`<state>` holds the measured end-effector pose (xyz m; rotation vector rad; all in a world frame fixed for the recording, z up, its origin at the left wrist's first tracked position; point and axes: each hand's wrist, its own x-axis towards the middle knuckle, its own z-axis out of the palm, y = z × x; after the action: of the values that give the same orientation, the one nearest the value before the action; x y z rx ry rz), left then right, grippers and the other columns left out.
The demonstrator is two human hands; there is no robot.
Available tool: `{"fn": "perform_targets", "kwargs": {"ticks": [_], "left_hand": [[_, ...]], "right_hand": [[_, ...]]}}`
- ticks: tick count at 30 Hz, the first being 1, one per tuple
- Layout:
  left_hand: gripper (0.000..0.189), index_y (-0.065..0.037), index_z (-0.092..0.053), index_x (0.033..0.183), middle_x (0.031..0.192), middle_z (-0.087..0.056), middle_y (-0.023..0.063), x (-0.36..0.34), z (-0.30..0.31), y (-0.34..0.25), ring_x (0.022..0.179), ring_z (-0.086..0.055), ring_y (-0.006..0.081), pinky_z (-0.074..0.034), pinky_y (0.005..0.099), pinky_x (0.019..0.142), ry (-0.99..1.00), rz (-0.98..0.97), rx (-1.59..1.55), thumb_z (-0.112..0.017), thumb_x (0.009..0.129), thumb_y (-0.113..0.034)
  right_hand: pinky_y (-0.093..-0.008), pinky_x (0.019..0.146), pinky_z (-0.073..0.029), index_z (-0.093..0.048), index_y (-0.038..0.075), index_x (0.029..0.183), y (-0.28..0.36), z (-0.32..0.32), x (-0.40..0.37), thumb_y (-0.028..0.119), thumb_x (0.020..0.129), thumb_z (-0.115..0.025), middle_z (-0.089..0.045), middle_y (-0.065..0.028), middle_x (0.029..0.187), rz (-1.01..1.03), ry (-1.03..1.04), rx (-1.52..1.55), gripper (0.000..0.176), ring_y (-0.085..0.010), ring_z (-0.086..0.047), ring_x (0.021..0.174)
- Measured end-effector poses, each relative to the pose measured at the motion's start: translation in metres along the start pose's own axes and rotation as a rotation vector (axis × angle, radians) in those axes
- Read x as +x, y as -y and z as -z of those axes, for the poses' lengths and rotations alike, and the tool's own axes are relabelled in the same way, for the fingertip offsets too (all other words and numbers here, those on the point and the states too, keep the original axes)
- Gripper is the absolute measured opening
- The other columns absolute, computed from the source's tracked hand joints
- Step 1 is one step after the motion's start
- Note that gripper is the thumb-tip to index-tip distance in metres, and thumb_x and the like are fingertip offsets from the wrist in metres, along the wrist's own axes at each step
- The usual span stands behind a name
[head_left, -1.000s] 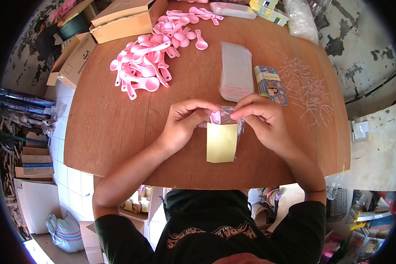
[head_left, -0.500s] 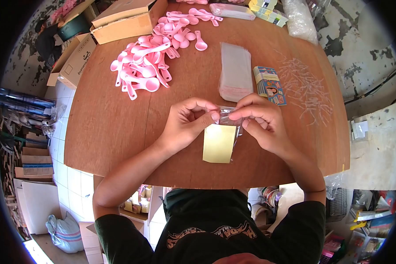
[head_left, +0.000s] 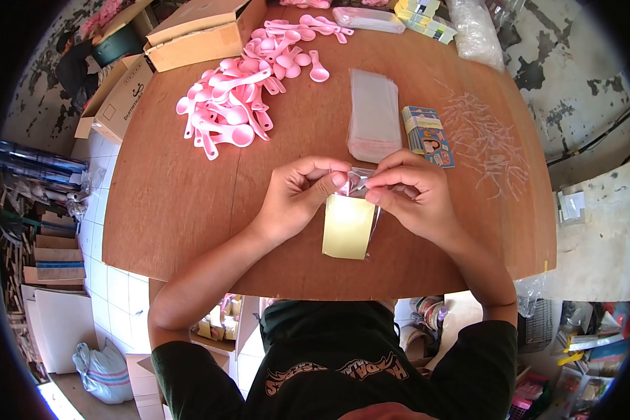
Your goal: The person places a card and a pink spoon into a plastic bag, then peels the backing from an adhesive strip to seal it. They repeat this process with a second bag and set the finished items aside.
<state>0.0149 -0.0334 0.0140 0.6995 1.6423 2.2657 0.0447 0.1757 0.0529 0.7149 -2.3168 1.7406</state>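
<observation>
Near the front of the table, both hands pinch the top of a small clear plastic bag [head_left: 359, 179]. My left hand [head_left: 299, 196] has thumb and forefinger closed on its upper left side. On the upper right side, my right hand [head_left: 414, 190] grips the film between thumb and fingers. A pale yellow card [head_left: 348, 227] sits in the lower part of the bag, its plain face toward me. Just beyond the hands lie a stack of flat clear bags [head_left: 374, 115] and a banded bundle of printed cards [head_left: 429, 137].
A heap of pink spoons [head_left: 234, 98] covers the table's back left, beside a cardboard box [head_left: 203, 38]. Thin clear strips [head_left: 490, 143] are scattered at the right. More packs and a clear plastic roll [head_left: 474, 31] stand at the back. A person [head_left: 73, 66] is at far left.
My right hand has shifted slightly left along the bag's top edge, its fingers drawn closer together. The yellow card has tilted a little and catches more light. My left hand stays nearly still.
</observation>
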Motion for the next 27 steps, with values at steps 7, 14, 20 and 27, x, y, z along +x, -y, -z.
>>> {"fn": "perform_targets", "kwargs": {"ticks": [7, 14, 20, 27], "left_hand": [[0.018, 0.000, -0.061, 0.108, 0.100, -0.068, 0.0092, 0.001, 0.003, 0.001, 0.092, -0.062, 0.0109, -0.050, 0.0260, 0.082, -0.032, -0.020, 0.000, -0.060, 0.093, -0.009], [0.037, -0.001, -0.052, 0.120, 0.116, -0.061, 0.0128, 0.002, 0.003, 0.001, 0.104, -0.060, 0.0164, -0.051, 0.0303, 0.089, 0.014, 0.002, -0.070, -0.065, 0.085, 0.003], [0.045, -0.002, -0.049, 0.123, 0.118, -0.059, 0.0127, 0.003, 0.001, -0.001, 0.110, -0.057, 0.0186, -0.051, 0.0315, 0.090, 0.013, 0.024, -0.065, -0.065, 0.083, 0.007], [0.039, -0.002, -0.052, 0.123, 0.115, -0.061, 0.0090, -0.023, 0.001, -0.047, 0.104, -0.059, 0.0145, -0.051, 0.0286, 0.087, 0.127, 0.002, 0.025, -0.060, 0.086, 0.007]], "right_hand": [[-0.0259, 0.073, -0.057, -0.067, 0.001, 0.098, 0.001, 0.001, 0.001, -0.005, 0.075, -0.072, -0.058, -0.0077, 0.100, 0.025, 0.062, -0.023, 0.024, -0.0141, -0.062, 0.087], [-0.0264, 0.078, -0.054, -0.062, -0.002, 0.105, -0.006, 0.008, 0.001, -0.009, 0.082, -0.061, -0.056, -0.0088, 0.106, -0.050, 0.051, 0.141, 0.025, -0.0151, -0.061, 0.094], [-0.0262, 0.077, -0.053, -0.060, -0.003, 0.105, -0.011, 0.009, 0.001, -0.008, 0.085, -0.057, -0.056, -0.0107, 0.108, -0.027, -0.025, 0.127, 0.021, -0.0150, -0.062, 0.094], [-0.0492, 0.098, -0.041, -0.051, 0.005, 0.126, -0.007, 0.019, 0.009, 0.007, 0.081, -0.067, -0.054, -0.0185, 0.120, 0.320, -0.082, -0.853, 0.047, -0.0374, -0.053, 0.113]]}}
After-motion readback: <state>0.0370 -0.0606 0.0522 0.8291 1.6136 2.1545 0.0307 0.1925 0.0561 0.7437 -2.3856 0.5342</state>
